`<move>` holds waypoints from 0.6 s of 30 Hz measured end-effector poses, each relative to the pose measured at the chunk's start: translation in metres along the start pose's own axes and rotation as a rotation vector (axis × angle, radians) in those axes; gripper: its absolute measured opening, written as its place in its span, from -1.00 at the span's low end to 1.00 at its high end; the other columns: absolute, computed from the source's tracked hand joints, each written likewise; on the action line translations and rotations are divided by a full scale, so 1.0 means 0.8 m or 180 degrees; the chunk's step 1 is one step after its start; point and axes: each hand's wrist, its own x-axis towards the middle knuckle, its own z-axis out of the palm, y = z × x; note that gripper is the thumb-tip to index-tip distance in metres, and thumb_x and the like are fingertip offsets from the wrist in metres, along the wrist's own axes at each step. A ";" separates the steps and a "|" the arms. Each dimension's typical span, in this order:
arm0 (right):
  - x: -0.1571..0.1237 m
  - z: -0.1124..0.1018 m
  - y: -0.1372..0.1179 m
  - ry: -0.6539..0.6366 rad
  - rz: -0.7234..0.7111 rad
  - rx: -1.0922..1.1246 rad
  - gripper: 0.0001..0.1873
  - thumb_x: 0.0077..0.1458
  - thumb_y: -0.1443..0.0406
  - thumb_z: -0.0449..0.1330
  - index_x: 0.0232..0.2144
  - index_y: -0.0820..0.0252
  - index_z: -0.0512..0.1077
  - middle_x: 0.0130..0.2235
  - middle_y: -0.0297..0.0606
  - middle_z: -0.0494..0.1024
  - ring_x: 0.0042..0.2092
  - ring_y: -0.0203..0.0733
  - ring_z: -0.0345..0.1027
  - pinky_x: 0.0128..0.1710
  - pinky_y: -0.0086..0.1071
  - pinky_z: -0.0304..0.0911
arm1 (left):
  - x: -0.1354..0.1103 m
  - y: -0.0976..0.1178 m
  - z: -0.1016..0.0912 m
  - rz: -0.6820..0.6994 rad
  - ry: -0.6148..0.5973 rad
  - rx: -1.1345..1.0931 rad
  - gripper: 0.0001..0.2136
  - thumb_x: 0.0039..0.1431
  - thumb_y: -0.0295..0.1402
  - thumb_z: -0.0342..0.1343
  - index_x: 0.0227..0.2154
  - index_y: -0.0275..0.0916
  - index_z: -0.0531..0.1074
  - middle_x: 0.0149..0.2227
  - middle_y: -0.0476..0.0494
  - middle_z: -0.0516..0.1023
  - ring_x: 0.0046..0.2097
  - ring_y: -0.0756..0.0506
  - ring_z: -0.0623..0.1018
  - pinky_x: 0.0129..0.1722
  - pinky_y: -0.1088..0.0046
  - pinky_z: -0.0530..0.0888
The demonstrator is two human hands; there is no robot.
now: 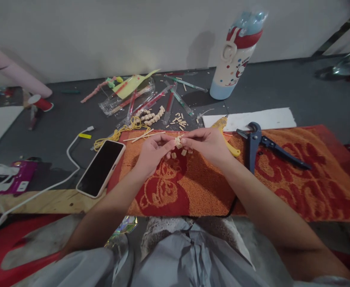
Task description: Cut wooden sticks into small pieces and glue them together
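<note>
My left hand (pixel 152 151) and my right hand (pixel 206 143) meet over an orange and red towel (pixel 297 179). Both pinch a small cluster of cut wooden stick pieces (pixel 178 140) between their fingertips. A few loose wooden pieces (pixel 184 152) lie on the towel just below the hands. Thin wooden sticks (pixel 141 136) rest at the towel's far left edge, close to my left hand.
A phone (pixel 100 167) lies face up left of the towel, beside a white cable (pixel 69 153). Blue-handled pliers (pixel 254 145) and a yellow tool (pixel 230 145) lie right of my hands. Farther back are more wood pieces (pixel 151 116), plastic sleeves (pixel 151 99), yellow cord (pixel 124 131) and a bottle (pixel 236 56).
</note>
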 end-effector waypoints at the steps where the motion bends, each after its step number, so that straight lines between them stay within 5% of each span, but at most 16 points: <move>1: 0.000 0.000 0.001 0.0000 -0.0015 -0.0014 -0.86 -0.09 0.21 0.38 -0.48 0.16 0.61 -0.53 -0.29 0.60 -0.53 -0.30 0.38 -0.54 -0.40 0.34 | 0.000 0.000 0.000 0.0001 0.0005 0.0005 -0.64 -0.21 -0.16 0.44 -0.46 -0.28 0.45 -0.58 0.08 0.46 -0.64 0.15 0.35 -0.63 0.62 0.29; 13: 0.001 -0.002 0.002 -0.0142 -0.0007 -0.0127 -0.80 -0.06 0.16 0.36 -0.50 0.19 0.58 -0.55 -0.28 0.57 -0.52 -0.29 0.39 -0.50 -0.38 0.37 | 0.001 0.000 0.001 0.0033 0.0042 0.0120 -0.65 -0.20 -0.18 0.43 -0.47 -0.29 0.44 -0.58 0.07 0.45 -0.65 0.15 0.33 -0.64 0.62 0.29; 18: 0.001 -0.007 -0.002 -0.0039 -0.0500 -0.0521 -0.82 -0.03 0.23 0.35 -0.34 0.20 0.62 -0.34 -0.22 0.65 -0.36 -0.26 0.47 -0.35 -0.37 0.39 | -0.002 0.008 0.004 -0.0133 0.0047 0.0068 -0.61 -0.23 -0.15 0.45 -0.49 -0.31 0.43 -0.60 0.07 0.45 -0.65 0.16 0.35 -0.65 0.65 0.27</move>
